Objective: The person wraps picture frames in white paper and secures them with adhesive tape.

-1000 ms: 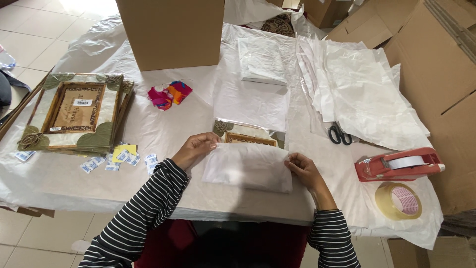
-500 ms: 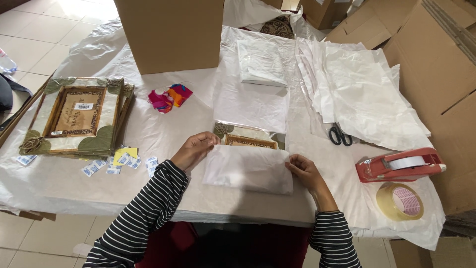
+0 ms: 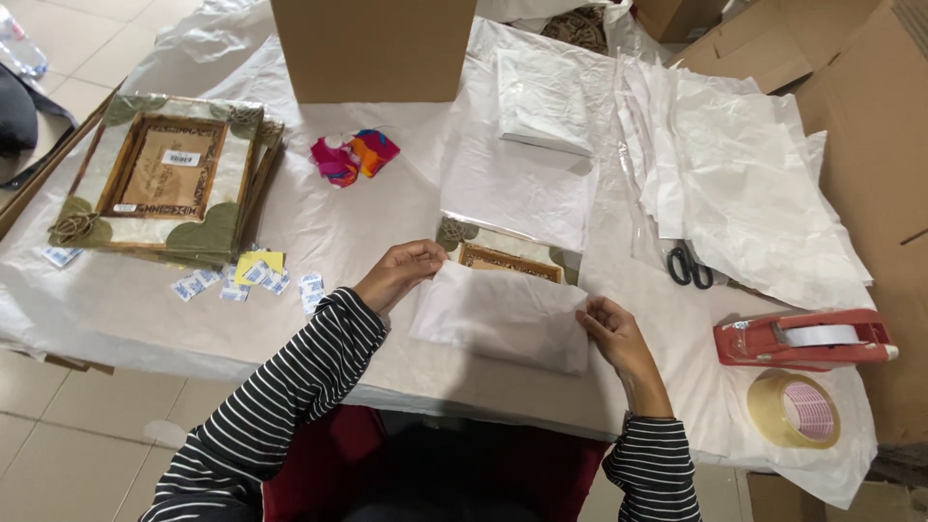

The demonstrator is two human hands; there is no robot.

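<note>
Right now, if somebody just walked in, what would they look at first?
Probably the two hands in the middle: the left hand and right hand hold the edges of a white paper sheet folded over a decorated picture frame. Next, the stack of frames at the left of the table, the bright pink and orange cloth behind, and the red tape dispenser at the right.

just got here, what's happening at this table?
A person in a striped top has both hands on a white paper sheet folded over a decorated picture frame: left hand at its left edge, right hand at its right. A stack of similar frames lies left; scissors, a red tape dispenser and a tape roll lie right.
</note>
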